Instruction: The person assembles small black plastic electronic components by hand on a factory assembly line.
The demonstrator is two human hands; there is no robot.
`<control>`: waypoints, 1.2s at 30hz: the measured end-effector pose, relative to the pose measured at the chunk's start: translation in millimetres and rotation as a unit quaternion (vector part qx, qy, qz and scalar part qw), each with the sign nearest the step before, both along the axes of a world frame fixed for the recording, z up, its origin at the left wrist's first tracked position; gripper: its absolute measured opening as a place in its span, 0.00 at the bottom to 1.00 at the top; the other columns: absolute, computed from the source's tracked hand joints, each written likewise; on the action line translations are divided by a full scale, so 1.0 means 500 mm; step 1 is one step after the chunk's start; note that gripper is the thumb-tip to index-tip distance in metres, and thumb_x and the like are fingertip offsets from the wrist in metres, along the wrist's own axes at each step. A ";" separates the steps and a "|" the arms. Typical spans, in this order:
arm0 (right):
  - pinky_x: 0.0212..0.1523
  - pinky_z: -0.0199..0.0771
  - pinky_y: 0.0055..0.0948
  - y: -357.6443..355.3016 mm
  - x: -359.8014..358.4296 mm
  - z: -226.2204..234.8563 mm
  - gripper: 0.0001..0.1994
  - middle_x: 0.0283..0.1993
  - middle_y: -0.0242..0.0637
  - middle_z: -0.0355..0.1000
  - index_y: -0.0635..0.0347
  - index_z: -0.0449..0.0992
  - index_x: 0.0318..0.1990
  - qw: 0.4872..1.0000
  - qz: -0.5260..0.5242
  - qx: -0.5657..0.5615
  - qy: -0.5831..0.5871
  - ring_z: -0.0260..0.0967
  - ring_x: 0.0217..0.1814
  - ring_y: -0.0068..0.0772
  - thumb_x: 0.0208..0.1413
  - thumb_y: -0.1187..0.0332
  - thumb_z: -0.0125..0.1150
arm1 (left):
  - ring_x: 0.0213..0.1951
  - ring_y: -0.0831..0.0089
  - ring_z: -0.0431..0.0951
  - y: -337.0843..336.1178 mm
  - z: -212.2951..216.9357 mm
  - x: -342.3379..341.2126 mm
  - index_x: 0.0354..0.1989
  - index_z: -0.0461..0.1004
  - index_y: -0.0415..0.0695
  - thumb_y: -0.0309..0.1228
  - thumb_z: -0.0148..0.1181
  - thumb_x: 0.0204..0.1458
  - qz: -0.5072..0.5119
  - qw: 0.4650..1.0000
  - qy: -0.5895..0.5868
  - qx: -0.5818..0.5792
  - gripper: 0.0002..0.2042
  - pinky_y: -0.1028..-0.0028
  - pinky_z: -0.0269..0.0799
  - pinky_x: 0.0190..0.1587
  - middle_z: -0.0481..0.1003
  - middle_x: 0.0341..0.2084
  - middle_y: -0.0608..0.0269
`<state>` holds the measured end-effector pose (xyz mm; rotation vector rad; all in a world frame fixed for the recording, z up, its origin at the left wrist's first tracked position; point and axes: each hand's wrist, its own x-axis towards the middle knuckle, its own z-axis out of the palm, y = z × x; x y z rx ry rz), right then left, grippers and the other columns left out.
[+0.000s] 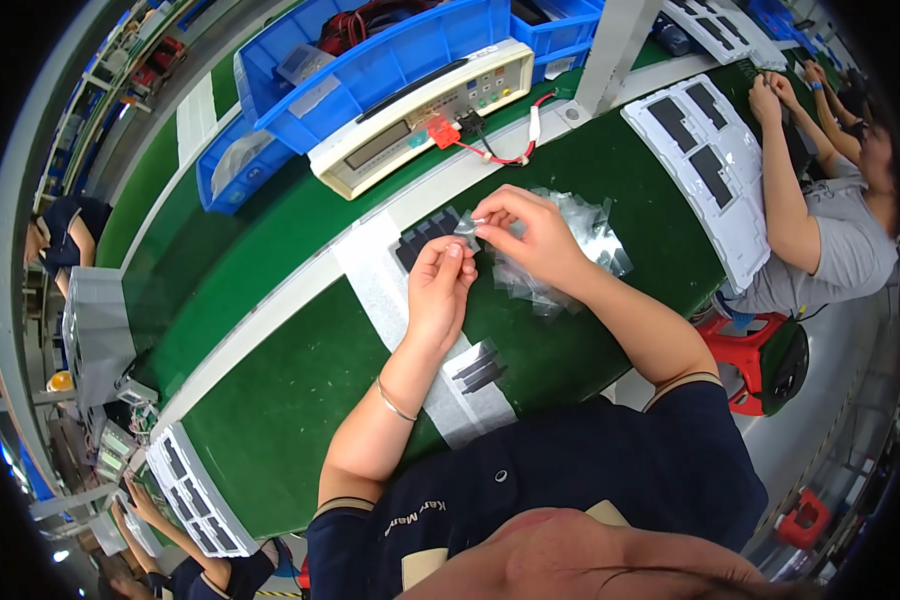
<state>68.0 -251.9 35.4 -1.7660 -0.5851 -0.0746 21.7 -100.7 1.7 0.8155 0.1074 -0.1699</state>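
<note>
Both hands meet above the green work surface, fingers pinched around a small piece of clear plastic film (pixel 464 229). My left hand (pixel 438 290) is closed on its lower edge, thumb against fingertips. From the right, my right hand (pixel 530 232) grips its other side between thumb and forefinger. Just behind my left hand lies a group of dark strips (pixel 422 238). Loose clear film pieces (pixel 602 245) spread in a pile beside and partly under my right hand. Closer to my body, a clear sheet with black strips (pixel 478 369) rests on a white paper strip (pixel 375 290).
A cream test meter (pixel 380 150) with red and black leads stands at the back, before blue bins (pixel 400 55). White trays with dark rectangles lie at right (pixel 715 200) and lower left (pixel 185 480). A co-worker (pixel 840 215) sits at right near a red stool (pixel 740 355).
</note>
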 end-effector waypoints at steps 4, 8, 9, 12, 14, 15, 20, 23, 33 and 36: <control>0.32 0.67 0.20 0.010 -0.009 0.008 0.08 0.32 0.34 0.68 0.65 0.71 0.34 0.999 -0.014 0.026 0.031 0.68 0.31 0.23 0.44 0.80 0.57 | 0.28 0.81 0.65 0.001 0.001 -0.005 0.37 0.67 0.40 0.26 0.47 0.55 0.003 1.000 0.012 0.004 0.05 0.82 0.64 0.33 0.69 0.29 0.66; 0.32 0.67 0.19 0.007 -0.008 0.008 0.08 0.32 0.35 0.69 0.65 0.71 0.34 1.000 -0.003 -0.018 0.001 0.68 0.31 0.23 0.44 0.80 0.57 | 0.28 0.81 0.65 0.002 0.003 -0.006 0.36 0.67 0.40 0.26 0.48 0.55 0.004 1.000 0.002 0.004 0.05 0.82 0.64 0.33 0.69 0.29 0.66; 0.32 0.67 0.19 0.006 -0.008 0.008 0.08 0.33 0.36 0.69 0.65 0.71 0.34 1.000 0.001 -0.026 -0.004 0.68 0.31 0.23 0.44 0.80 0.57 | 0.28 0.81 0.65 0.001 0.002 -0.006 0.36 0.67 0.40 0.26 0.48 0.55 0.003 1.000 0.001 0.002 0.05 0.82 0.63 0.33 0.69 0.29 0.66; 0.32 0.67 0.19 0.009 -0.008 0.009 0.08 0.33 0.36 0.69 0.65 0.71 0.34 1.000 -0.001 -0.012 -0.006 0.67 0.31 0.22 0.44 0.80 0.57 | 0.28 0.81 0.65 0.001 0.003 -0.005 0.36 0.67 0.40 0.26 0.48 0.55 0.003 1.000 0.003 0.001 0.04 0.82 0.63 0.33 0.69 0.29 0.66; 0.32 0.67 0.19 0.011 -0.010 0.009 0.09 0.32 0.35 0.69 0.65 0.71 0.35 1.000 -0.005 0.007 0.004 0.67 0.30 0.22 0.44 0.79 0.57 | 0.28 0.81 0.65 -0.001 0.005 -0.005 0.35 0.67 0.40 0.26 0.48 0.55 0.002 1.000 0.006 0.001 0.04 0.82 0.63 0.33 0.69 0.29 0.66; 0.31 0.67 0.18 0.011 -0.011 0.010 0.09 0.31 0.35 0.69 0.65 0.72 0.36 0.999 -0.010 0.026 0.015 0.67 0.30 0.21 0.44 0.79 0.57 | 0.28 0.81 0.65 -0.002 0.006 -0.005 0.35 0.67 0.40 0.26 0.48 0.55 0.003 1.000 0.004 0.009 0.04 0.82 0.63 0.32 0.69 0.28 0.66; 0.29 0.67 0.17 0.001 -0.008 0.022 0.12 0.30 0.34 0.69 0.64 0.71 0.40 0.997 0.046 -0.027 0.057 0.66 0.27 0.20 0.45 0.78 0.58 | 0.25 0.82 0.65 -0.009 0.002 -0.007 0.34 0.67 0.40 0.25 0.49 0.54 0.008 0.996 -0.014 0.091 0.03 0.83 0.62 0.29 0.68 0.25 0.67; 0.28 0.67 0.17 -0.001 -0.002 0.011 0.11 0.31 0.34 0.69 0.64 0.71 0.40 0.995 0.079 -0.055 0.012 0.66 0.27 0.19 0.46 0.77 0.58 | 0.25 0.81 0.62 -0.007 0.008 -0.008 0.34 0.67 0.41 0.26 0.48 0.54 -0.009 0.995 -0.015 0.101 0.03 0.81 0.59 0.28 0.66 0.23 0.68; 0.28 0.67 0.20 0.008 -0.017 0.005 0.06 0.29 0.34 0.66 0.64 0.71 0.34 0.995 0.073 -0.060 0.026 0.67 0.27 0.23 0.46 0.77 0.58 | 0.26 0.80 0.63 -0.002 0.000 -0.011 0.37 0.65 0.44 0.32 0.45 0.57 -0.008 0.999 -0.029 0.027 0.06 0.81 0.60 0.30 0.67 0.26 0.67; 0.28 0.67 0.20 0.012 -0.019 0.002 0.07 0.30 0.34 0.66 0.63 0.71 0.34 0.996 0.076 -0.047 0.031 0.67 0.27 0.23 0.45 0.76 0.58 | 0.26 0.79 0.63 -0.004 0.001 -0.009 0.38 0.64 0.43 0.31 0.45 0.57 -0.016 0.999 -0.027 0.039 0.06 0.80 0.60 0.30 0.66 0.26 0.67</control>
